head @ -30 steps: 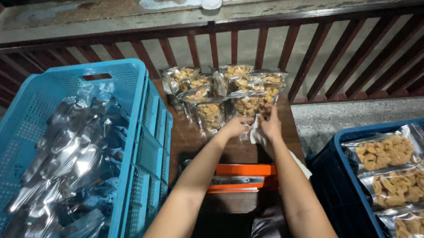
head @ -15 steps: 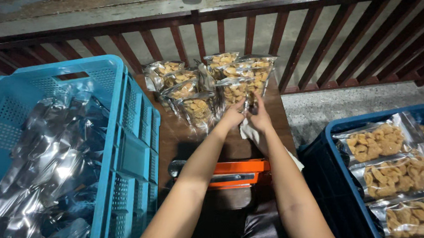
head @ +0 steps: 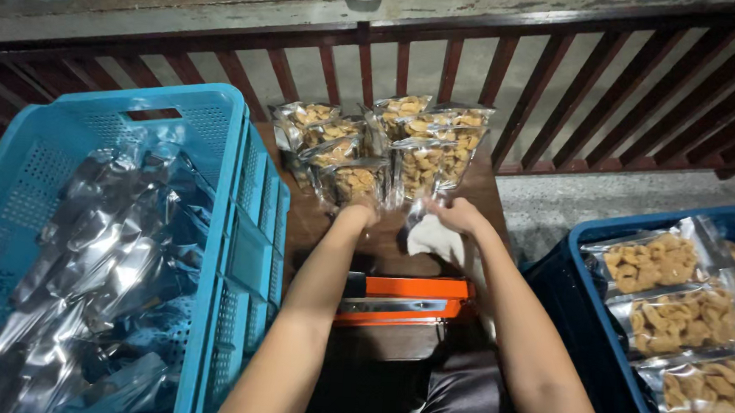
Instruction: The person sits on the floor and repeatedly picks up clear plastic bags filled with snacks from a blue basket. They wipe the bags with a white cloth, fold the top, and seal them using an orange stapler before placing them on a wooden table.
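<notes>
Nearest, the orange heat sealer [head: 402,300] lies on the small table. The left hand [head: 359,208] grips a snack pouch [head: 354,183]; the right hand [head: 460,218] is closed on a white cloth [head: 435,236]. Better to stand each pouch upright against the row [head: 388,144] by the railing [head: 444,67].

The tabletop [head: 316,220] is hemmed in: a light blue crate [head: 239,224] on the left, snack bags [head: 379,152] and a railing [head: 561,99] behind, an orange sealer [head: 400,302] in front. A bare strip is left between.
</notes>
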